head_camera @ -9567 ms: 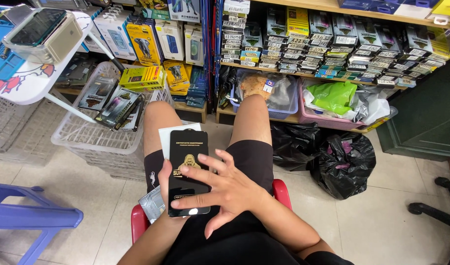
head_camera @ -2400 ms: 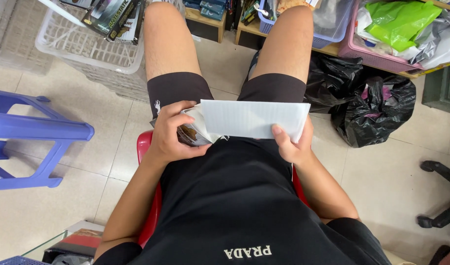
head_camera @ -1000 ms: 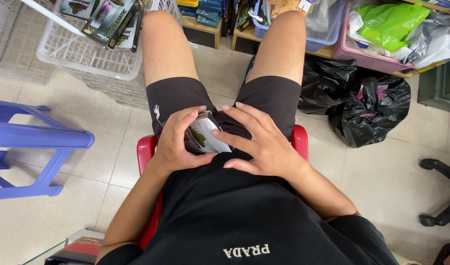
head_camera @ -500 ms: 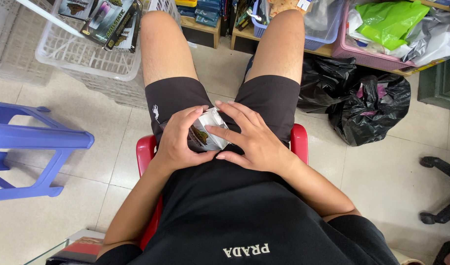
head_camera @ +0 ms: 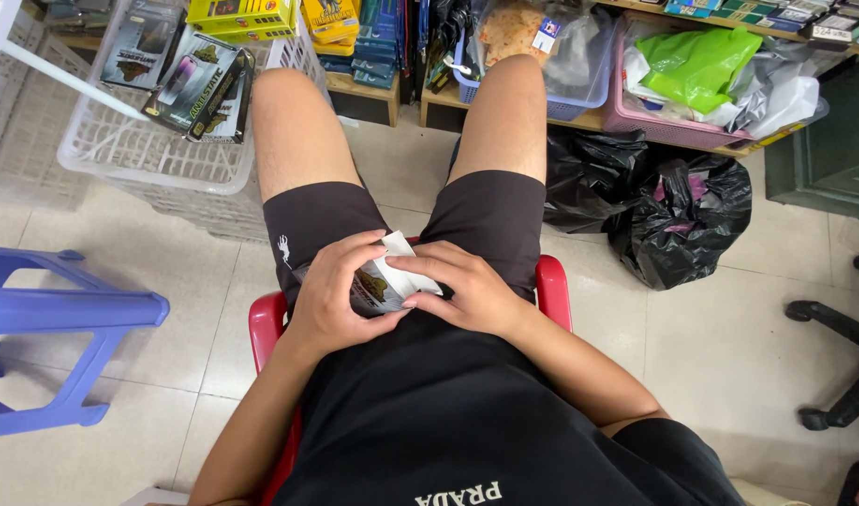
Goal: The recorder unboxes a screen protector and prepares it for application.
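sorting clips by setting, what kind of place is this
Probably a small shop or stockroom for phone accessories: shelves of boxed packs, a white basket of packaged goods, and full black bags on the tiled floor.

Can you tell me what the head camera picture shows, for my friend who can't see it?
A seated person's left hand and right hand together hold a small packet, partly wrapped in white paper, on their lap. They sit on a red stool, with a white basket and black bags on the floor.

A red plastic stool [head_camera: 264,326] sits near centre; a blue plastic stool [head_camera: 59,314] stands left, a white wire basket [head_camera: 158,159] far left, black plastic bags [head_camera: 668,215] right.
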